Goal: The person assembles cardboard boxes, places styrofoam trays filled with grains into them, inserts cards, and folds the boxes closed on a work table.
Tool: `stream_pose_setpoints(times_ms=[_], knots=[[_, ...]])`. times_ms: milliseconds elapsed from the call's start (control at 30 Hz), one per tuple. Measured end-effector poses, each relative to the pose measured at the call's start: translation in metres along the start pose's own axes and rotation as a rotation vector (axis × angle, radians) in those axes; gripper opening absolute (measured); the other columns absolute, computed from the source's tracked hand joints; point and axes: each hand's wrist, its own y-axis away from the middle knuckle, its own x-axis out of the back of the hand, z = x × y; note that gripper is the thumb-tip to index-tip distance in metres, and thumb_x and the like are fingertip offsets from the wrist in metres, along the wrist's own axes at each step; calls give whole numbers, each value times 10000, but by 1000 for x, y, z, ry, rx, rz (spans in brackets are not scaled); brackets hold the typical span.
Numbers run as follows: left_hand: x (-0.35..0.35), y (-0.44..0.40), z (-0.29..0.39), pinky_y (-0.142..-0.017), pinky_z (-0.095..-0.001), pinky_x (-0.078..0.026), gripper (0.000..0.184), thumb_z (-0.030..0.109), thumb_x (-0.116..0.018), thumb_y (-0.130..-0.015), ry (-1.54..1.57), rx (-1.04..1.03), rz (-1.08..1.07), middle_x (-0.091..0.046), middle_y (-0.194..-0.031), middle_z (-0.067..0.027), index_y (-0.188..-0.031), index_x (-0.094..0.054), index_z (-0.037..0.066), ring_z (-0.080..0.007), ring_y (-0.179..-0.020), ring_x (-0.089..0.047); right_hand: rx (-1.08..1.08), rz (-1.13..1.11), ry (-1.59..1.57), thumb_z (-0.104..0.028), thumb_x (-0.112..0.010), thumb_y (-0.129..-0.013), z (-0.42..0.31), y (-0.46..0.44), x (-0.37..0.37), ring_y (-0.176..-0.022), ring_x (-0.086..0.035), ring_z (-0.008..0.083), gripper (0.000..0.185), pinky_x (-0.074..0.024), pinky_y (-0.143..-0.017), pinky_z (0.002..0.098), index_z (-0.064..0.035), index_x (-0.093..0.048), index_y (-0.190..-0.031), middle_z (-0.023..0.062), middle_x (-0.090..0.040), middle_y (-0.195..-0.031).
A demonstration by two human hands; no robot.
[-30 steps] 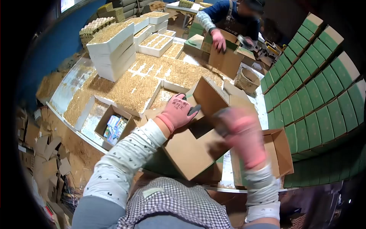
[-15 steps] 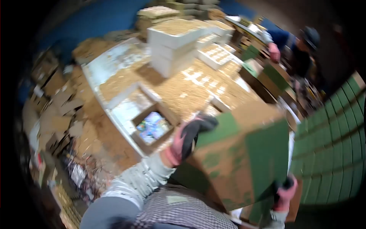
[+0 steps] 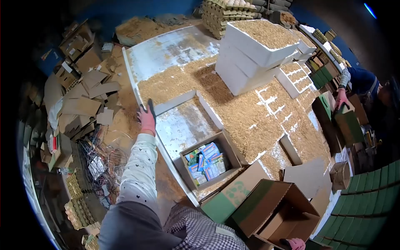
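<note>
Brown carton (image 3: 259,207) is noted at the surface's (image 3: 171,46) near edge, beside green-printed cardboard (image 3: 239,193). Right hand (image 3: 296,244) is seen at its lower rim; fingers are mostly cut off by the frame, so grip cannot be told. Left hand (image 3: 146,120) is held at the left rim, fingers spread, nothing grasped. Risk, as judged: if one-handed support is uneven, the carton could be tipped or slid off the edge. Mouth is turned rightward and toward the body; long axis is obscured by foreshortening.
</note>
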Motion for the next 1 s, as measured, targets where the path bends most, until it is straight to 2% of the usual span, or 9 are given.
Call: stream_pose_setpoints(times_ms=[200,433,500,533,600,700,767,800,1000], knots=[[16,27,60,-932,-378,-362,523,442,-496,-910,885,122,130,-496,-1197,-182,-1264,-427,64,-309,-1094,-457,-105,-35,-101,-312,-752,-599,-12,-10,10,-968,-569,279,564,-440,-877,382,-107,-598,-1102,92,-618,-1021],[26,81,96,-1021,-366,-274,666,260,-625,-859,921,34,324,-377,-1272,-208,-1328,-239,-12,-281,-1154,-391,-83,-68,-178,-266,-753,-617,-35,-24,28,-945,-591,285,521,-459,-860,378,-96,-613,-1088,103,-637,-1000],[40,80,103,-1008,-350,-284,686,196,-678,-815,1136,209,233,-394,-1271,-180,-1319,-256,1,-267,-1131,-412,-76,-28,-150,-250,-748,-646,-33,-22,24,-935,-602,293,481,-467,-853,378,-90,-620,-1081,108,-646,-989],[40,60,73,-991,-345,-303,695,173,-704,-784,1279,288,-135,-411,-1262,-163,-1303,-272,11,-257,-1116,-427,-70,-18,-147,-248,-745,-653,-37,-23,27,-934,-603,293,473,-467,-853,379,-89,-620,-1080,109,-647,-989],[44,57,80,-944,-349,-361,715,176,-751,-723,1173,352,149,-483,-1206,-141,-1293,-331,72,-245,-1079,-461,-70,13,-206,-249,-739,-667,-39,-21,26,-929,-606,292,454,-468,-850,379,-84,-621,-1073,109,-648,-986],[121,90,107,-881,-330,-437,569,152,-708,-745,1545,442,-402,-569,-1101,-61,-1245,-439,108,-228,-1001,-539,-11,78,-231,-265,-739,-672,-23,-13,14,-933,-608,283,470,-470,-846,375,-81,-611,-1085,107,-647,-992],[158,125,116,-867,-316,-454,525,103,-659,-778,1527,252,-437,-577,-1088,-30,-1257,-443,94,-204,-972,-563,35,135,-186,-287,-748,-664,-22,-12,14,-954,-603,269,519,-463,-860,372,-88,-594,-1117,112,-639,-1026],[166,133,108,-885,-324,-453,471,100,-611,-822,1529,349,-518,-585,-1103,-46,-1269,-462,110,-197,-1009,-557,151,322,-47,-410,-792,-498,-4,-8,-12,-860,-591,308,618,-453,-793,411,-65,-622,-982,101,-621,-882],[234,262,216,-897,-389,-459,410,269,-484,-904,1450,168,-1157,-572,-1188,-110,-1246,-479,43,-257,-1084,-554,158,348,-229,-471,-763,-474,14,16,-14,-1276,-341,394,1042,-236,-1094,461,-4,-387,-1326,216,-375,-1369]])
